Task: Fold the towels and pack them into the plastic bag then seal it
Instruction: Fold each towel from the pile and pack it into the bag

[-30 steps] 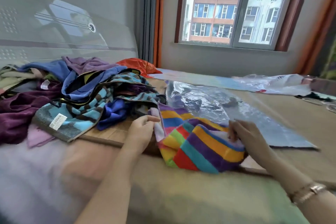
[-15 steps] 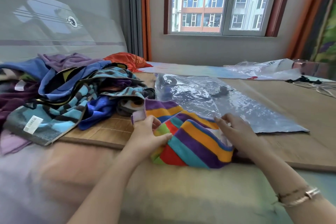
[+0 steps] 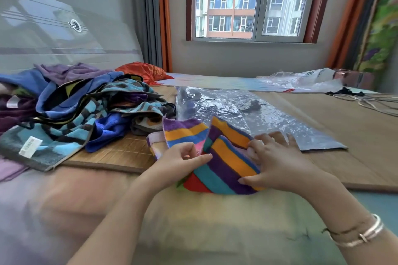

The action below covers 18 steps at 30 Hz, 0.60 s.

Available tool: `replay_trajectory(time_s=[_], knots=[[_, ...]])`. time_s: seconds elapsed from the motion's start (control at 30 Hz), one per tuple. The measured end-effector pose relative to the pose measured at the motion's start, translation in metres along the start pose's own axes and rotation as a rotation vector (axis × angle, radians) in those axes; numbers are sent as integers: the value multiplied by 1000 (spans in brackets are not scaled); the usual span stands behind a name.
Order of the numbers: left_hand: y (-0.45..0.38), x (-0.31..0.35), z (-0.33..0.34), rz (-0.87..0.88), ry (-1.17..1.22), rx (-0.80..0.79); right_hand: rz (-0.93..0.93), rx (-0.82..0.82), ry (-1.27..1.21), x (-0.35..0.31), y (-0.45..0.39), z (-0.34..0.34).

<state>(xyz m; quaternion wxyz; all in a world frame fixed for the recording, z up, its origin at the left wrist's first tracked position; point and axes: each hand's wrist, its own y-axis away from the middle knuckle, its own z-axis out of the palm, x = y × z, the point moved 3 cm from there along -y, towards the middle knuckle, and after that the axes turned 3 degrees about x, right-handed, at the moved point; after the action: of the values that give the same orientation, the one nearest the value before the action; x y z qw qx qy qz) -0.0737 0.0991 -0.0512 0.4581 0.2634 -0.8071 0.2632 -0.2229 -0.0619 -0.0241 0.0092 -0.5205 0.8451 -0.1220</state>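
Right now we have the striped towel [image 3: 224, 157] bunched on the bed's near edge, probably mid-fold: our left hand [image 3: 183, 160] pinches its left layer, our right hand [image 3: 277, 159] presses splayed on its right side. Just beyond lies the plastic bag [image 3: 247, 114], flat.

Daylit window [image 3: 249, 2], orange curtains [image 3: 164, 17], grey wall [image 3: 237, 56].
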Motion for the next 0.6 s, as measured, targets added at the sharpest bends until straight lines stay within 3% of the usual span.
replay_trajectory(time_s=[0.17, 0.27, 0.37, 0.5, 0.6], knots=[[7, 4, -2, 69, 67, -10, -26, -26, -60, 13, 5, -5], [12, 3, -1, 67, 118, -57, -116, 40, -163, 12, 9, -10], [22, 8, 6, 173, 73, -161, -258, 168, -262, 13, 19, -10], [30, 3, 10, 352, -280, -96, -360, 307, -368, 21, 36, -7], [37, -2, 13, 473, -477, -67, -364, 368, -314, 25, 50, -1]])
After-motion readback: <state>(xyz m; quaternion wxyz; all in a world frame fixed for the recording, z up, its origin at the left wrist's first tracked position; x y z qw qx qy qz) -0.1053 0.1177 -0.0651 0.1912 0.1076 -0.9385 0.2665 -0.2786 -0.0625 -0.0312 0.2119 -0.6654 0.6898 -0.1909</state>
